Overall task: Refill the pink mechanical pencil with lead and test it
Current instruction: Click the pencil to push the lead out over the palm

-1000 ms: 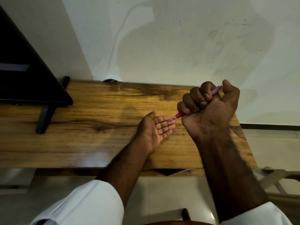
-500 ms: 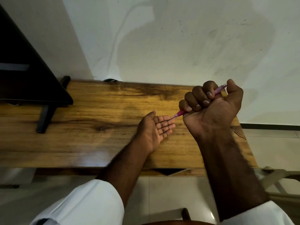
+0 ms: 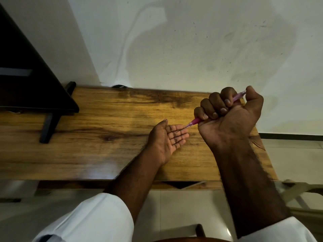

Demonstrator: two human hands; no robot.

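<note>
1. My right hand (image 3: 229, 119) is closed in a fist around the pink pencil (image 3: 195, 121). The four fingers are curled over its body, and the thumb is at its top end.
2. The pencil is held above the tabletop (image 3: 104, 137), on its right part. It is tilted: the top end is up by my thumb, and the tip points down and to the left, toward my other hand.
3. My left hand (image 3: 167, 140) rests on the tabletop with the palm up. Its fingers are straight and close together, and it holds nothing.
4. A thin dark lead (image 3: 180, 131) comes out of the pencil tip and reaches over the fingers of my left hand. I cannot tell if it touches the skin.
5. The tabletop is brown wood with dark grain, and its far edge is against a white wall (image 3: 174, 49).
6. On the left part of the tabletop stands a black stand (image 3: 26, 75), with one black foot on the wood.
7. White sleeves (image 3: 87, 219) cover both my arms near the lower edge of the view.
</note>
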